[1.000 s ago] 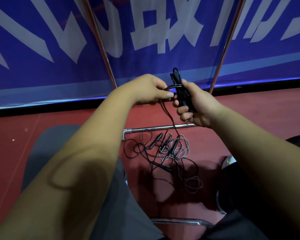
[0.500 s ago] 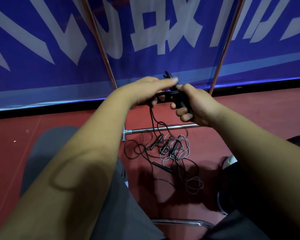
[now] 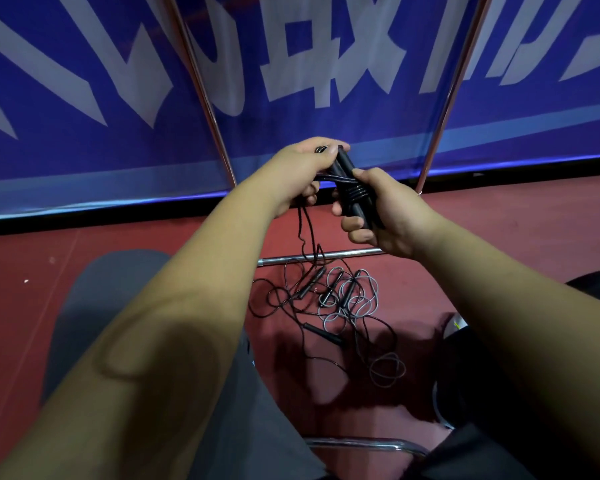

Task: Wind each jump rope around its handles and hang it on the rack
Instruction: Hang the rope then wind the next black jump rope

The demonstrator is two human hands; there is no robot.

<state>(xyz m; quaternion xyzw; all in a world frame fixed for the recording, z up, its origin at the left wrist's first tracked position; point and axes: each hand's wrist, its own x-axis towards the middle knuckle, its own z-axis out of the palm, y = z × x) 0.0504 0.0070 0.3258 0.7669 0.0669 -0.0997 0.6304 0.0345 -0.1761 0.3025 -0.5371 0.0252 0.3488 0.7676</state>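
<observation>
- Right hand clamps the paired handles, held above the floor; left hand pinches the cord beside them
- Cord seems light, limp, springy; best gripped on the stiff handles

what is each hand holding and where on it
The right hand grips the black handles at their lower half; the left hand pinches the rope near their top.

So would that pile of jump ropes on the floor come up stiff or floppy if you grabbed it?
Probably floppy: its thin cords lie in loose loops. Black and grey cords overlap, so lifting one would likely drag others. The slim round handles might roll on the floor.
</observation>
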